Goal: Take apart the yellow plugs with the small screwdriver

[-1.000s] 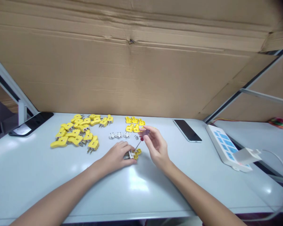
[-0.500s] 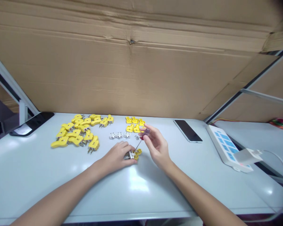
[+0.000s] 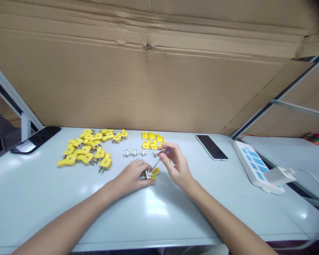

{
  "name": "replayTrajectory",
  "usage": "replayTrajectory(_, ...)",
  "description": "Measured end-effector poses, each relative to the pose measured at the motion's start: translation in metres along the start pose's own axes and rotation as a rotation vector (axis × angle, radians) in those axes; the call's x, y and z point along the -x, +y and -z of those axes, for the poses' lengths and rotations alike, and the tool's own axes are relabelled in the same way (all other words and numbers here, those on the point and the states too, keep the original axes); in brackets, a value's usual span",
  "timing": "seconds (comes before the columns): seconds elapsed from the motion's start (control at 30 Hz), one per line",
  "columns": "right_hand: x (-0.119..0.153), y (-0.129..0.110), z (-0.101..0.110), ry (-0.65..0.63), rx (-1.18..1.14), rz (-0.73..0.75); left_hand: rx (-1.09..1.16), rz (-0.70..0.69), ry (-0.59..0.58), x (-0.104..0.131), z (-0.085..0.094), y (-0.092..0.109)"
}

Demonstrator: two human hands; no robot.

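Observation:
My left hand [image 3: 136, 176] is closed on a plug [image 3: 149, 174] with a white core and a yellow shell half, low on the table. In my right hand [image 3: 177, 163] is a small screwdriver [image 3: 167, 151] with a purple handle, pinched between fingers and thumb. Its thin shaft slants down to the left, and the tip meets the plug beside my left fingertips. White plug cores [image 3: 134, 152] stand in a row behind my left hand. A few small screws [image 3: 154, 155] lie near the screwdriver. Yellow shell halves [image 3: 154, 144] lie behind them.
Many yellow plugs [image 3: 83, 150] cover the table's left part. A dark phone [image 3: 37, 140] is at the far left, another phone [image 3: 212, 147] right of my hands. A white power strip [image 3: 251, 164] holds a charger [image 3: 278, 176] with a cable. Cardboard [image 3: 149, 88] stands behind the table.
The screwdriver handle and my right fingers have shifted slightly, and the handle now leans further to the right. My left hand and the plug have stayed in place.

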State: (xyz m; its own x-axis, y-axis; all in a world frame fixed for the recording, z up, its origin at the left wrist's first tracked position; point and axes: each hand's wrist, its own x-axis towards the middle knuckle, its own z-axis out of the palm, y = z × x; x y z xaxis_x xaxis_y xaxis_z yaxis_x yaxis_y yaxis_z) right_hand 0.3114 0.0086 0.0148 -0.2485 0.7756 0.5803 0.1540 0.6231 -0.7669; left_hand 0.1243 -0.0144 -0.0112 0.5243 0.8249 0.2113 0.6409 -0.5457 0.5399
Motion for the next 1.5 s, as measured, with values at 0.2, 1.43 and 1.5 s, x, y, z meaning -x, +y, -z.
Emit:
replayTrajectory(0.2,-0.004,-0.001,0.005,0.013,0.05,0.008,0.002,0.001,-0.013,0.0,0.002,0.001)
replayTrajectory(1.43,-0.028,0.018,0.036,0.258,-0.339,-0.536,0.005,0.007,-0.024,0.002,0.005,0.0)
replayTrajectory(1.5,-0.032,0.023,0.045,0.185,-0.226,-0.642,0.015,0.002,-0.017,0.003,0.006,-0.001)
